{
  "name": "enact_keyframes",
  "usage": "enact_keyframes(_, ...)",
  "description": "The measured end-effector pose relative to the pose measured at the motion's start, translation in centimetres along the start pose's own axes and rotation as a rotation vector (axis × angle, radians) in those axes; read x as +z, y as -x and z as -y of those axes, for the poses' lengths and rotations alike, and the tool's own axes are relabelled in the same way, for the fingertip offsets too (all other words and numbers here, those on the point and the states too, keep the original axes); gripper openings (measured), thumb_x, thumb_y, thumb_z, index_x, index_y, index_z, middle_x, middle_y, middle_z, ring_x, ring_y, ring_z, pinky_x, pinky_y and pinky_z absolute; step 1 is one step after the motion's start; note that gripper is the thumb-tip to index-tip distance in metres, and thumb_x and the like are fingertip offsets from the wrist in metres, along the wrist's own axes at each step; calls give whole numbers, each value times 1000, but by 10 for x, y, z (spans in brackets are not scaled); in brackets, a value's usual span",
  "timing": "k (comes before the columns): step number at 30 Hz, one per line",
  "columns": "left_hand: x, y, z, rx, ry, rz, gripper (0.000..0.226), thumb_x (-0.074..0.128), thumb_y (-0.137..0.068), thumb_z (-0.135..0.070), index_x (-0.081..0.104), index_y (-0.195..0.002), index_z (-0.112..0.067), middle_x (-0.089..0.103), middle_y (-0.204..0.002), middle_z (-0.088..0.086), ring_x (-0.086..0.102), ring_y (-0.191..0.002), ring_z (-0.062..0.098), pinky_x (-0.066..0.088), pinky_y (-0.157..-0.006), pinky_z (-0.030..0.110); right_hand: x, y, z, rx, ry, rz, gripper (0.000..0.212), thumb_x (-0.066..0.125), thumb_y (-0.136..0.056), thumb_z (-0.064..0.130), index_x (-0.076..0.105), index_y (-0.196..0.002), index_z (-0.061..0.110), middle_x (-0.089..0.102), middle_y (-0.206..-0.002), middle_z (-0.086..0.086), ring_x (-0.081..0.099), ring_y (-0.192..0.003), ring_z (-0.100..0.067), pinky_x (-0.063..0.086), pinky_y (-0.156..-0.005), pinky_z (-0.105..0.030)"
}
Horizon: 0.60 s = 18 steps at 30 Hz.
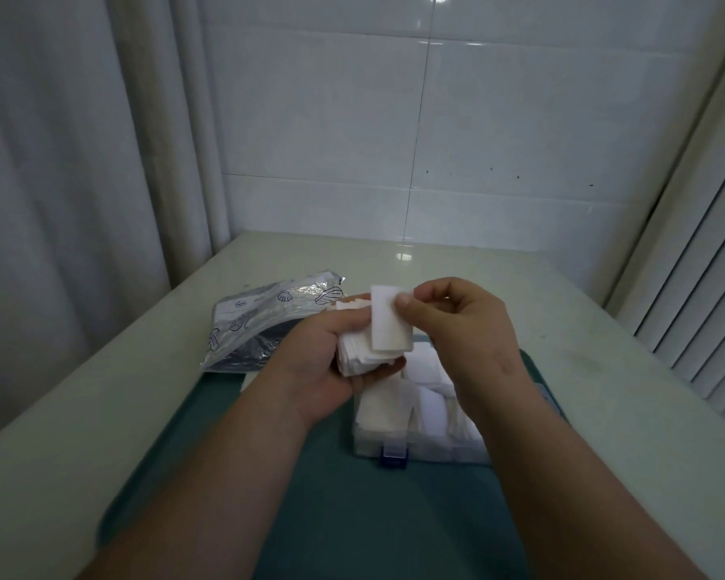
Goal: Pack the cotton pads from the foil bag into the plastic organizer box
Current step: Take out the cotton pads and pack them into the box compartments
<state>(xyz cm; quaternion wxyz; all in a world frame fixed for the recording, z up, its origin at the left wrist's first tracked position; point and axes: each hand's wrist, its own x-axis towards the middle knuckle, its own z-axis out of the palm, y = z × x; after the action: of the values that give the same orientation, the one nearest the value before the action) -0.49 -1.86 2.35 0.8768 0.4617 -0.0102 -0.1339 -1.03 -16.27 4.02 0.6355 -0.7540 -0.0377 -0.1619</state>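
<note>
My left hand [315, 362] grips a thick stack of white cotton pads [358, 354] above the far end of the clear plastic organizer box [398, 447]. My right hand [457, 324] pinches a single cotton pad [388, 324] by its top edge, holding it upright just over the stack. The box stands open on the teal mat, its compartments holding white pads [388, 410], with a blue latch at its near side. The silver foil bag [264, 324] with shell prints lies flat to the left, behind my left hand.
A teal mat [235, 454] covers the near middle of the pale table [499, 278]. A curtain hangs on the left, a tiled wall stands behind, and a slatted panel runs along the right.
</note>
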Motion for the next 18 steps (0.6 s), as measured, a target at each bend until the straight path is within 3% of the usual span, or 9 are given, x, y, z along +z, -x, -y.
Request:
enact_keyframes(3,4,1,1,-39,41,-5,42,63,-77,-36,68,-106,-5,71,-100,18,69,-84,32,57,-81,48,6,5,1,-36,56,-40,13,78,-78,26,66,-76,21,68,-71,5,63,-63,1,51,-54,-11)
enact_keyframes(6,6,2,3,-50,49,26,58,64,-75,-47,66,-115,-5,72,-107,18,72,-87,29,58,-77,45,13,11,0,-94,199,-98,15,77,-76,33,63,-73,27,66,-68,9,63,-64,-4,56,-58,-26)
enact_keyframes(8,4,2,4,-34,46,55,52,64,-79,-26,60,-126,-4,72,-101,16,71,-80,27,59,-66,38,15,13,-2,-162,328,-104,16,74,-77,34,59,-73,31,60,-68,12,56,-64,0,51,-56,-27)
enact_keyframes(10,0,1,6,-20,81,63,54,54,-70,-4,60,-124,-6,68,-98,19,68,-76,28,58,-61,36,14,12,-2,-232,410,-88,16,70,-79,28,55,-75,34,56,-71,13,50,-64,0,42,-57,-22)
enact_keyframes(12,-4,-2,5,-6,125,63,59,47,-62,0,62,-118,-9,64,-101,20,64,-77,30,58,-63,36,9,9,-1,-271,395,-43,23,67,-79,20,52,-82,37,56,-80,16,48,-66,0,38,-61,-19)
enact_keyframes(15,-5,-2,3,15,94,73,57,49,-62,1,64,-115,-12,63,-95,18,64,-75,26,55,-65,34,0,7,1,-333,423,195,47,72,-75,24,48,-110,43,52,-111,23,48,-98,6,37,-77,-11)
enact_keyframes(18,-7,-3,5,35,59,75,58,55,-64,1,61,-121,-10,66,-91,19,67,-77,29,58,-67,37,-4,8,1,-358,566,402,93,82,-65,44,26,-139,50,40,-136,25,34,-127,-4,28,-98,-19)
